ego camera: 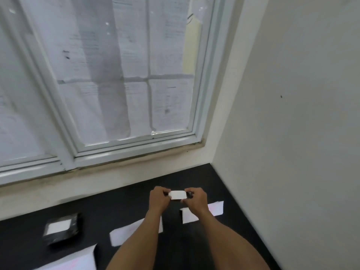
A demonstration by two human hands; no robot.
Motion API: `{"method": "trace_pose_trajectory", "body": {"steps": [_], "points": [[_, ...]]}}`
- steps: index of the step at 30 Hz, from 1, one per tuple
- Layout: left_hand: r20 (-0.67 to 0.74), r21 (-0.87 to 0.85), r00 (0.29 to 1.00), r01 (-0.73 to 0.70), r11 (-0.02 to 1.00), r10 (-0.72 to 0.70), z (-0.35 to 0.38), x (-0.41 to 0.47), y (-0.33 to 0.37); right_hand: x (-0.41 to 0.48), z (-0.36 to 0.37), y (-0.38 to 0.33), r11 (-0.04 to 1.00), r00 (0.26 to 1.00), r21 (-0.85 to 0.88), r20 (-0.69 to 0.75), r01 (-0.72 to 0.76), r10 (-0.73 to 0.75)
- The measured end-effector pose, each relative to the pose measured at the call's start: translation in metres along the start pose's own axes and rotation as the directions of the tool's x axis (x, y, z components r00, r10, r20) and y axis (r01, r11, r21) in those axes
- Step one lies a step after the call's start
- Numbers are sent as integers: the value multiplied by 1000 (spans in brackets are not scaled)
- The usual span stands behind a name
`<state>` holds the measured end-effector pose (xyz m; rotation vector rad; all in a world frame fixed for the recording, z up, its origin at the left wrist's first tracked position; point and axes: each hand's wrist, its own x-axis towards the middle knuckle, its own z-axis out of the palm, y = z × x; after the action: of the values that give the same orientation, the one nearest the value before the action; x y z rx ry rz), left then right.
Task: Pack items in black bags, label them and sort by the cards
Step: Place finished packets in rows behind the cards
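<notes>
Both hands hold up a small black packed bag with a white label [177,195] on its face, above the far part of the black counter [136,199]. My left hand [159,198] grips its left end and my right hand [194,198] pinches its right end. A second black bag with a white label [61,228] lies on the counter at the left. Three white cards lie on the counter: one under my right forearm [215,209], one under my left forearm [124,233], one at the bottom left [74,260].
A window with papers taped over the glass [116,75] stands behind the counter above a cream sill. A plain wall [292,133] closes off the right side, meeting the counter in a corner.
</notes>
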<state>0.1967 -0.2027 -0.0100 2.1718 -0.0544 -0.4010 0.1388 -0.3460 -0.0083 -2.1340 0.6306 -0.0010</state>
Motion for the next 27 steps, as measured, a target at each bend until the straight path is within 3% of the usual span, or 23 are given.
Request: {"method": "trace_pose_trajectory", "body": {"steps": [14,27], "points": [[78,-86,968,244,966,-238,112,131,43,165,-29,65,949,950,75,83,-306,300],[117,-94,891,449,889,-438,147,172,23,216,-4,91,922,908,59,210,-382,363]]}}
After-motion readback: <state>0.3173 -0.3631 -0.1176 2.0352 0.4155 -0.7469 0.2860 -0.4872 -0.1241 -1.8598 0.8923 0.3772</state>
